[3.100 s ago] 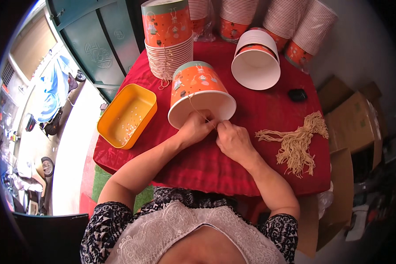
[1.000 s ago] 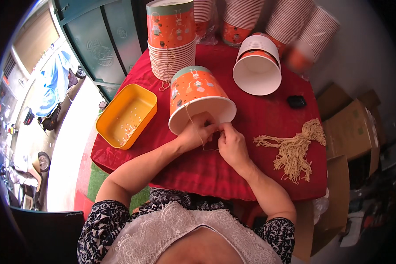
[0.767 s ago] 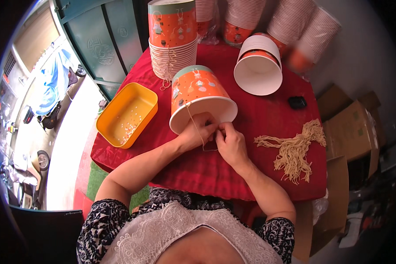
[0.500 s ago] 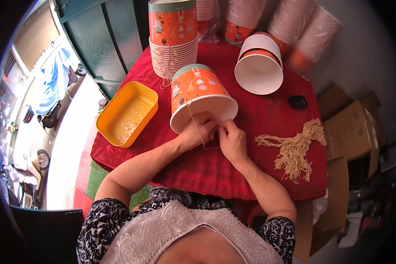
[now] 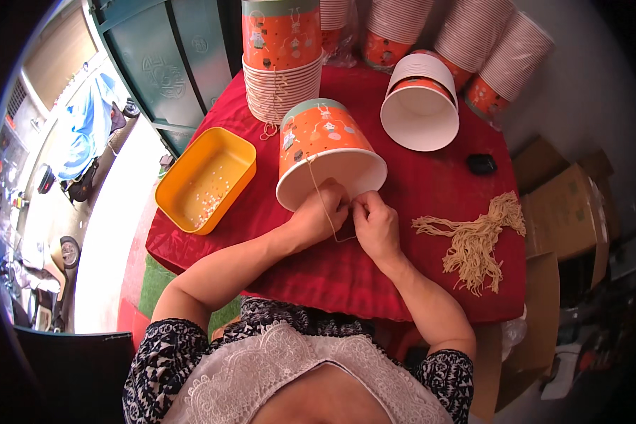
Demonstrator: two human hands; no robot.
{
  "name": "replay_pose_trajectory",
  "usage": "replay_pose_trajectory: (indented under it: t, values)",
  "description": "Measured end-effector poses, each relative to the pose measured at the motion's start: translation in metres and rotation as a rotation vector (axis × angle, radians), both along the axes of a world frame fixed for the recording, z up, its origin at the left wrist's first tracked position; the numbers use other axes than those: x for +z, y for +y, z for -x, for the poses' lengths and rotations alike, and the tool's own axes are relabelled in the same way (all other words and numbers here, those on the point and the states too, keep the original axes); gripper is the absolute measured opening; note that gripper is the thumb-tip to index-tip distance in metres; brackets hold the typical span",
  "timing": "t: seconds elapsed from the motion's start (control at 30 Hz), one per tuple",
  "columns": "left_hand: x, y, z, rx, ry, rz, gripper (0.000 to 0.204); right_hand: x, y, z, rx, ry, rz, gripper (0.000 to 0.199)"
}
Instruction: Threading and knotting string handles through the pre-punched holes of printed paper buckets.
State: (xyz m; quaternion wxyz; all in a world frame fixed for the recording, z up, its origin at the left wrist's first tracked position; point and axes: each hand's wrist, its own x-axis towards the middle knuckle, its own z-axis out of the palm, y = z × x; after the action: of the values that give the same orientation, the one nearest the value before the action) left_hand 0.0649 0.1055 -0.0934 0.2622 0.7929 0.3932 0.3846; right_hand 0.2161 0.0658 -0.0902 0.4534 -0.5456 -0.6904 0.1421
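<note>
An orange paper bucket (image 5: 321,138) with a green band rests tilted on the table, its white mouth facing me. From its rim a thin tan string (image 5: 321,192) hangs down across my left hand and loops round toward my right. Just inside the mouth, my left hand (image 5: 321,214) has its fingers curled closed; what they hold is hidden. My right hand (image 5: 377,225) pinches with thumb and forefinger by the lower rim, at the string's end. The two hands nearly meet at the fingertips. A bundle of tan strings (image 5: 477,244) lies to the right.
A yellow tub (image 5: 168,201) with small white bits stands left on the red-covered table (image 5: 318,283). Behind are a tall bucket stack (image 5: 281,92), white-mouthed nested buckets (image 5: 418,120) and several wrapped stacks (image 5: 512,60). A black object (image 5: 481,164) lies right; cardboard boxes (image 5: 562,212) stand beyond.
The view has shifted slightly. Both hands stay at the bucket's mouth, still close together, with only small finger movement. The string hangs in nearly the same loop.
</note>
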Motion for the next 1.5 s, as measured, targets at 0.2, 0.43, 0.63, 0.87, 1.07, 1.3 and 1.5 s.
replay_pose_trajectory:
  t: [0.2, 0.43, 0.63, 0.87, 1.07, 1.3, 1.5]
  values:
    - [0.004, 0.0, 0.002, -0.034, 0.022, 0.036, 0.01, 0.006, -0.004, 0.003, -0.018, -0.054, 0.037, 0.01]
    - [0.001, -0.001, 0.002, -0.016, -0.017, 0.025, 0.009, 0.0, 0.0, -0.003, 0.021, -0.23, -0.159, 0.009]
    - [0.008, 0.002, 0.005, -0.067, 0.015, 0.113, 0.009, 0.006, -0.004, -0.002, 0.049, -0.365, -0.2, 0.007]
    - [0.01, 0.003, 0.006, -0.072, 0.007, 0.189, 0.01, 0.002, -0.002, -0.005, 0.096, -0.399, -0.232, 0.008]
    - [0.005, 0.001, 0.005, -0.044, -0.006, 0.097, 0.011, 0.0, 0.0, -0.004, 0.089, -0.159, -0.12, 0.006]
    - [0.009, 0.001, 0.007, -0.043, 0.02, 0.07, 0.01, 0.008, 0.005, -0.012, 0.153, 0.076, 0.214, 0.011]
    - [0.012, 0.0, 0.008, -0.058, 0.056, 0.161, 0.008, 0.008, 0.007, -0.011, 0.122, 0.09, 0.305, 0.014]
